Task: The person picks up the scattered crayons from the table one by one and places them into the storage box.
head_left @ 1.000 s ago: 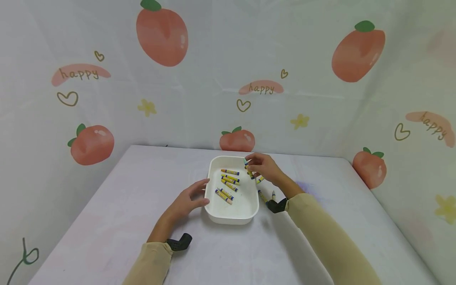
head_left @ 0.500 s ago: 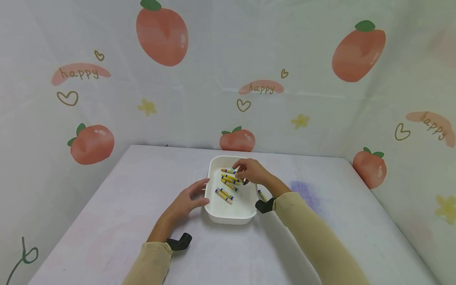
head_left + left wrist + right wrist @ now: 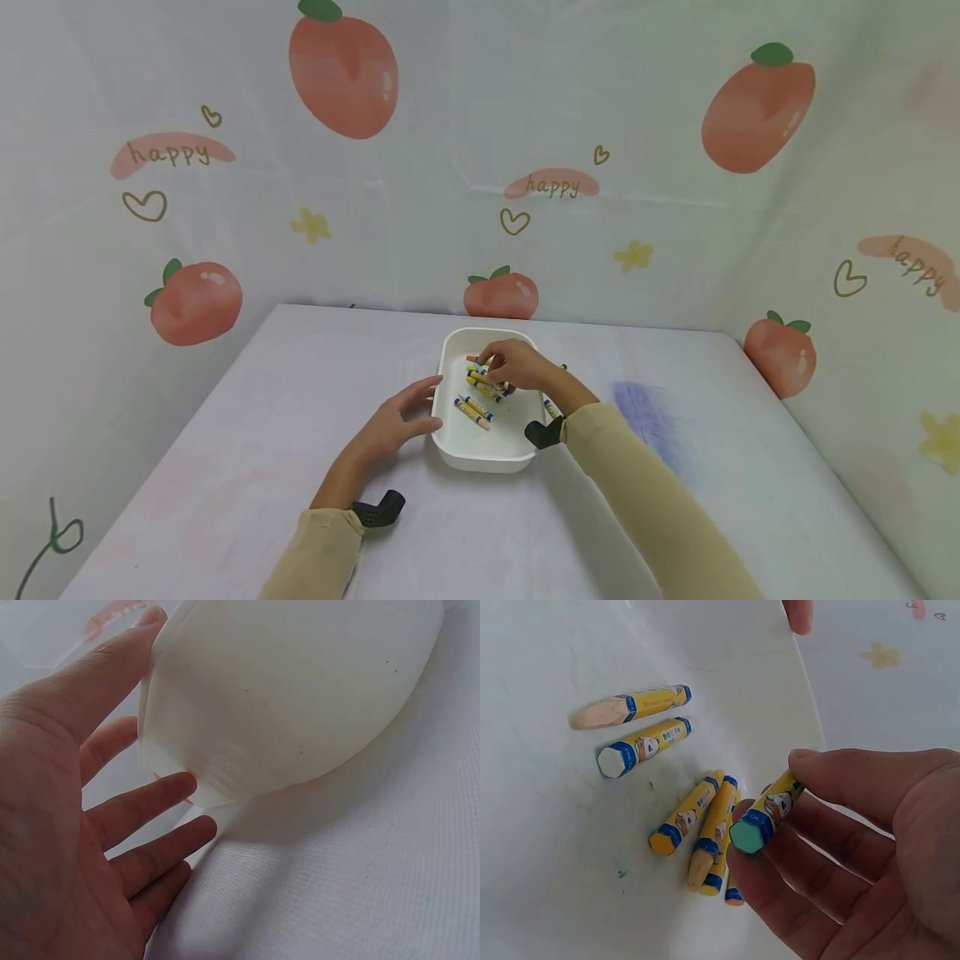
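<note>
A white plastic tray (image 3: 487, 460) stands on the table in the head view, with several yellow-wrapped crayons (image 3: 471, 414) lying inside. My left hand (image 3: 395, 423) is at its left side, thumb and fingers spread and relaxed; in the left wrist view the fingertips (image 3: 184, 784) meet or nearly meet the outer wall. Low over the tray's middle, my right hand (image 3: 520, 365) pinches a mint-green crayon (image 3: 769, 814) between thumb and fingers. Beneath it, the right wrist view shows a cluster of crayons (image 3: 686, 817), with two more crayons (image 3: 645, 746) lying apart from them.
To the right of the tray a crayon (image 3: 552, 408) lies on the table, partly behind the right wrist. Another small dark end (image 3: 565, 367) shows beyond the forearm. A bluish-purple smudge (image 3: 645, 417) marks the white cloth. A printed fabric backdrop (image 3: 420, 208) hangs behind.
My right hand has carried the mint-green crayon from above the tray's right rim leftward and down over the crayons inside. The left hand has stayed at the tray's side.
</note>
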Demonstrator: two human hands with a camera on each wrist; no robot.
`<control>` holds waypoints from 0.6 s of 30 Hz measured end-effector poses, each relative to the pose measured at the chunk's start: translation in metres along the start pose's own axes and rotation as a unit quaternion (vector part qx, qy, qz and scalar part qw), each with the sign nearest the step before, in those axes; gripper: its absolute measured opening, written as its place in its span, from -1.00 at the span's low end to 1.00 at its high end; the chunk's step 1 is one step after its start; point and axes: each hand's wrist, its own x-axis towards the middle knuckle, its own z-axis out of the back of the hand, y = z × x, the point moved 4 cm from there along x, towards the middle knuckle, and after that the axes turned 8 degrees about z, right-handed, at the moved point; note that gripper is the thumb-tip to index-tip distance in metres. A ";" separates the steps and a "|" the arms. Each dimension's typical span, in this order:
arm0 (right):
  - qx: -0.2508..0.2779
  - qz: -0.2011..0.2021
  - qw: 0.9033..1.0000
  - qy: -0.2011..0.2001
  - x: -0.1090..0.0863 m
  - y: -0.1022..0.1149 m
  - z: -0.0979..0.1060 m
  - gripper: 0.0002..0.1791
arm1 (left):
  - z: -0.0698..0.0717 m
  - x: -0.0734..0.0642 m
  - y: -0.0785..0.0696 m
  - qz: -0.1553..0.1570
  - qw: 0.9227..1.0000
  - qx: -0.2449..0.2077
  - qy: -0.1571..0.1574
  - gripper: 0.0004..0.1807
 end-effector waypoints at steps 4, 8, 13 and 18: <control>0.005 0.001 1.000 -0.003 0.000 0.001 -0.001 -0.69 | -0.001 0.000 0.000 -0.006 1.000 0.006 0.003 -0.25; 0.009 0.014 1.000 -0.017 0.000 0.003 0.000 -0.67 | -0.001 0.000 -0.001 -0.009 1.000 0.005 0.006 -0.25; 0.013 0.024 0.999 -0.029 -0.001 0.003 0.003 -0.69 | -0.001 -0.001 -0.002 -0.004 1.000 0.002 0.006 -0.25; 0.012 0.020 0.999 -0.045 -0.002 0.001 0.008 -0.70 | -0.001 -0.001 -0.002 0.005 1.000 0.008 0.005 -0.25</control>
